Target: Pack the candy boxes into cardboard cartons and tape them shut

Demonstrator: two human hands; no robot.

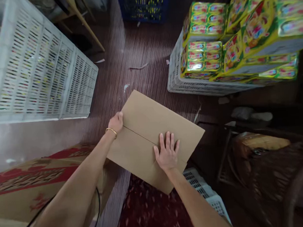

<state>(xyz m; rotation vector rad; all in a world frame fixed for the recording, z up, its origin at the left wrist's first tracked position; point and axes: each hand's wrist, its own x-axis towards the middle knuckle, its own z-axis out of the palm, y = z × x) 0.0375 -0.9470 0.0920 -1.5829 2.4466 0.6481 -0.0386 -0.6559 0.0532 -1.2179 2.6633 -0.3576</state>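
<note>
A plain brown cardboard box [146, 117] is in the middle of the head view, turned at an angle. Two of its panels meet along a thin seam, and I cannot tell how deep it is. At the left end of that seam, my left hand [116, 122] is closed on the edge, with a thin gold bangle on the wrist. My right hand [168, 155] lies flat on the right part of the face, fingers spread, touching the cardboard without gripping it. The left fingertips are partly hidden by the box.
White plastic crates [45, 66] stand at left. Yellow-green printed cartons [204, 57] are stacked in a white crate [175, 69] at right. A blue crate [145, 5] is at the far side. A large printed carton [36, 178] lies lower left. Scraps [138, 66] litter the floor.
</note>
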